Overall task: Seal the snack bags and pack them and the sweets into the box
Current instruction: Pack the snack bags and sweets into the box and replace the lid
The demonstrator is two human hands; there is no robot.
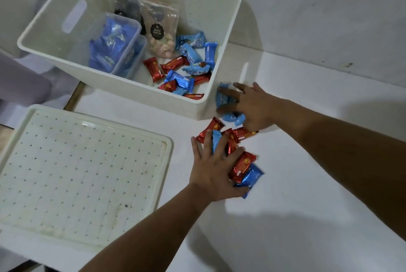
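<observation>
Both hands lay spread over the loose sweets (240, 163) right of centre; the left hand (212, 170) rested flat with fingers splayed on red and blue wrappers, while the right hand (252, 107) pressed a blue sweet (222, 96) against the table beside the box (216, 104), fingers open, nothing yet closed in either. Gathering seemed the step in hand; the next move likely called for curling the fingers round a handful and lifting it over the rim. Most sweets near the left hand ran their long axes diagonally, lower left to upper right. Inside the box, upper centre, snack bags (161, 28) stood among packed sweets; the lid (87, 173) lay lower left.
</observation>
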